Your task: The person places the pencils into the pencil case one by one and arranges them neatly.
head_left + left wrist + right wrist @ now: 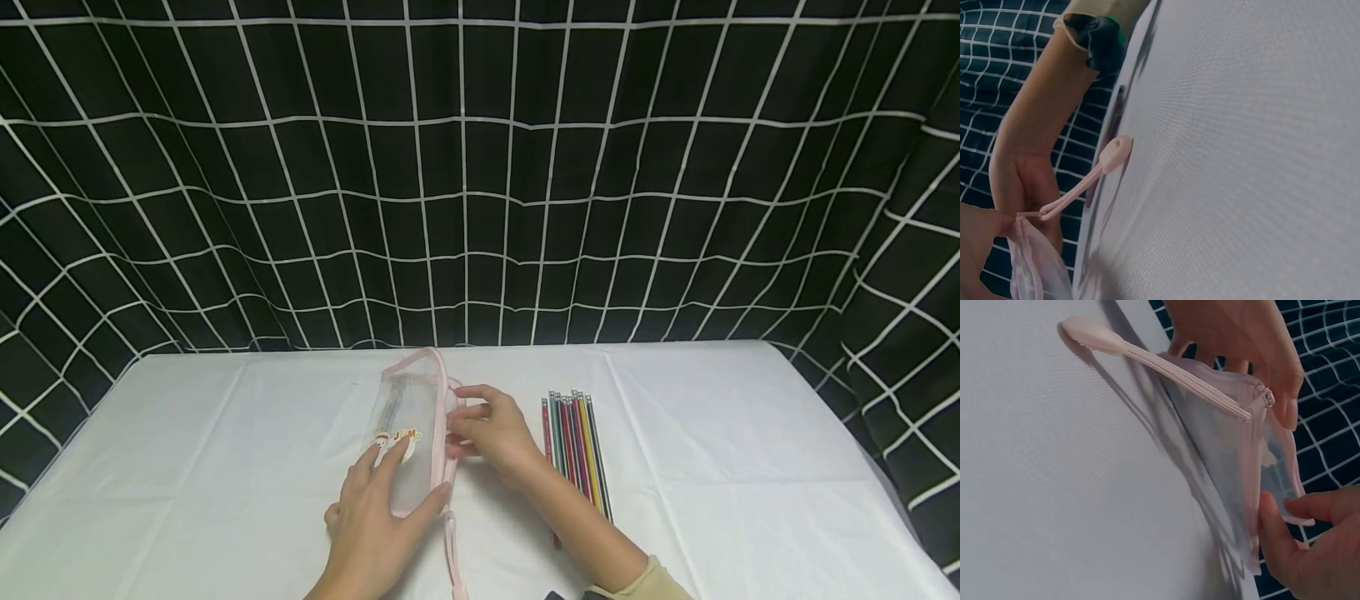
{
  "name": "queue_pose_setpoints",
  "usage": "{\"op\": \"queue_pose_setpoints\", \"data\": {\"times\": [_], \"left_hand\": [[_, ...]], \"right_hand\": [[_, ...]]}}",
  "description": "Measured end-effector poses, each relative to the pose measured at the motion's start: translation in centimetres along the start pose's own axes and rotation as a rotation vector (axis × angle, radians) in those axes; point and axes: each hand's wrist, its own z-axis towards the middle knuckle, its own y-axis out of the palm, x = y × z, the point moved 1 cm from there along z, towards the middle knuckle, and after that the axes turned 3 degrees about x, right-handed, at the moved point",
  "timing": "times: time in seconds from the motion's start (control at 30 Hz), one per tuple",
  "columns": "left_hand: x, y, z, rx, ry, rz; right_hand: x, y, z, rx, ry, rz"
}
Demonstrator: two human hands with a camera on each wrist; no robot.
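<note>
Left hand [378, 512]: fingers spread, rested on clear pouch [423, 408] | right hand [501, 429]: fingers bent, placed at pouch's open edge; whether edge is pinched cannot be told | pouch: positioned under left fingers, beside right fingertips

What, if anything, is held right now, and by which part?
A firm hold cannot be told: the right hand touches the clear pouch at its zippered edge; the left hand rests on its printed front.

My feed shows me a khaki sleeve [651, 582] on the right forearm [588, 521], its cuff [1064, 26] loose, beside a dark, bunched-looking piece [1102, 42] edged in green.
</note>
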Motion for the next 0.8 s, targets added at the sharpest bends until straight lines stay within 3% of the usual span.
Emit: {"op": "queue_pose_setpoints", "data": {"times": [0.27, 0.8], "left_hand": [[-0.1, 0.0, 0.1, 0.002, -0.018, -0.006], [0.0, 0.0, 0.2, 0.0, -0.02, -0.015]], "right_hand": [[-0.7, -1.1, 0.1, 0.01, 0.001, 0.077], [-0.9, -4.3, -0.9, 0.022, -0.013, 0.066]]}}
